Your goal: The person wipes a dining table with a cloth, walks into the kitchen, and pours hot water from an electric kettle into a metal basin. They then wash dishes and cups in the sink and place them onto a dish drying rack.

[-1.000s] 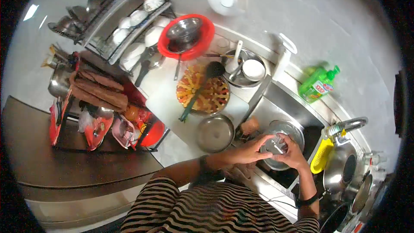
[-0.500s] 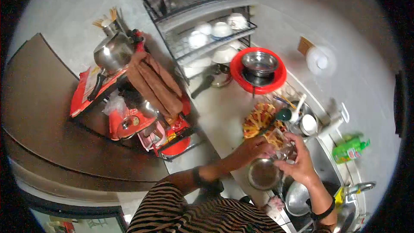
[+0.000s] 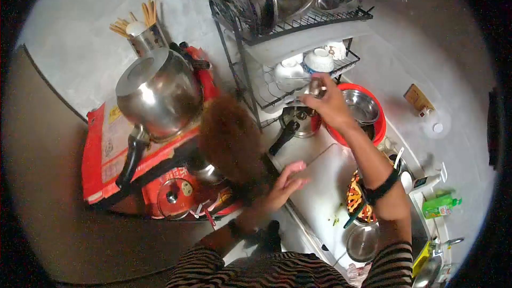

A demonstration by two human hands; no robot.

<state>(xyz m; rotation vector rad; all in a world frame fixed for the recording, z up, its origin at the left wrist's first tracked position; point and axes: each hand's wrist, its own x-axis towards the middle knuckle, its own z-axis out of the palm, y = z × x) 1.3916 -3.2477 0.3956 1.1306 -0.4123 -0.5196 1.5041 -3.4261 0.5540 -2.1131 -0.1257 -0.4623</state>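
Note:
My right hand [image 3: 330,104] is raised in front of the dish rack [image 3: 277,88], its fingers closed on a small clear glass item [image 3: 317,86] below the white bowls [image 3: 320,61]. My left hand [image 3: 286,184] is over the counter's front edge, fingers apart and holding nothing. A lidded pan [image 3: 304,122] lies under the rack. The red basin [image 3: 380,128] with a steel bowl [image 3: 361,105] in it is just behind my right forearm. Partly hidden by that forearm is a pan of sliced food [image 3: 354,197].
On the left a steel pot [image 3: 160,93] stands upside down on a red-covered shelf [image 3: 98,165], beside a blurred brown towel [image 3: 226,133]. A white board [image 3: 320,181] lies on the counter. Green soap bottle [image 3: 440,206] and steel bowl [image 3: 362,242] are at the right.
The view has swung left toward the rack. My hands, together over the sink and then the counter, have parted; my right hand has moved up to the rack with the glass item.

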